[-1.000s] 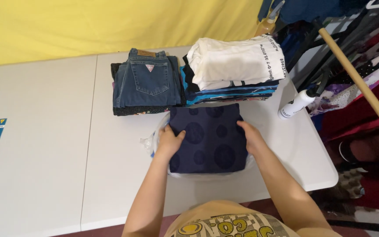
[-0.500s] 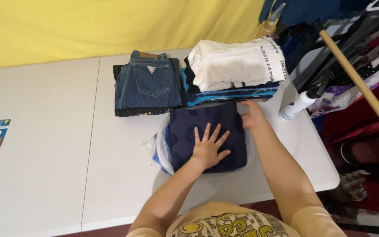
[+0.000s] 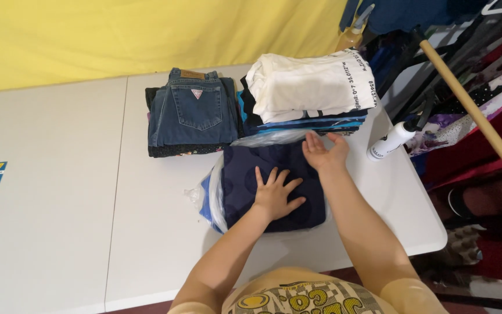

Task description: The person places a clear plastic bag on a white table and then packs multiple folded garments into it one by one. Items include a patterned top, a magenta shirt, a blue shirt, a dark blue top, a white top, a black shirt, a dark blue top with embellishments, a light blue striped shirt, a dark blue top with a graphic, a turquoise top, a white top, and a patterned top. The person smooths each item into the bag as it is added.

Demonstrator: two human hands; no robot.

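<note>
Left hand (image 3: 275, 195) lies flat, fingers spread, pinning the folded navy garment (image 3: 274, 180); right hand (image 3: 323, 154), open, smooths its one o'clock corner.

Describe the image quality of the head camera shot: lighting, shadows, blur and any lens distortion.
Head view: even, soft light, no hard glare on the white table; only faint shadows under the left hand and right hand on the navy folded garment. Hands and the folded jeans look sharp. Wide-angle bend shows in the table's curved edges; the wooden pole at right stays fairly crisp.
</note>
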